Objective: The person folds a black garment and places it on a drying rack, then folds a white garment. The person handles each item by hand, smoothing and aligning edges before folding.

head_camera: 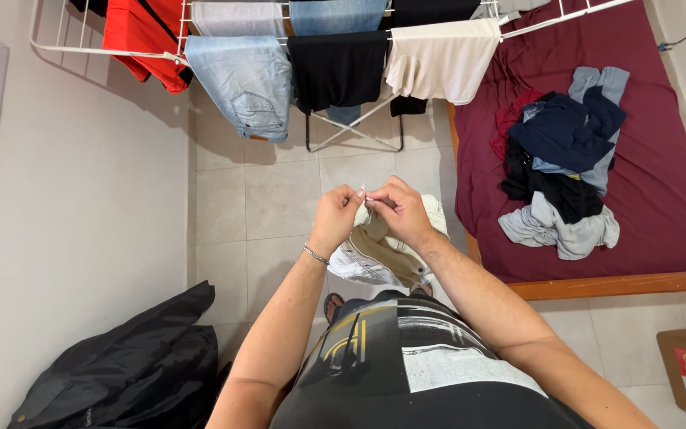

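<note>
We've got left hand [335, 218] and right hand [402, 210] pinched together on the top edge of the beige trousers [383, 250] hanging over the floor tiles [271, 199]; risk: 2 fingertip grips slip, they drop.

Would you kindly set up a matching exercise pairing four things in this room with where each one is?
Things:
1. beige garment
2. jeans
3. pile of clothes
4. black jacket

Places:
A. on the floor by the wall
B. on the dark red bed
C. hung on the drying rack
D. held by the left hand and right hand

Pairs: 1-D, 2-C, 3-B, 4-A
</note>
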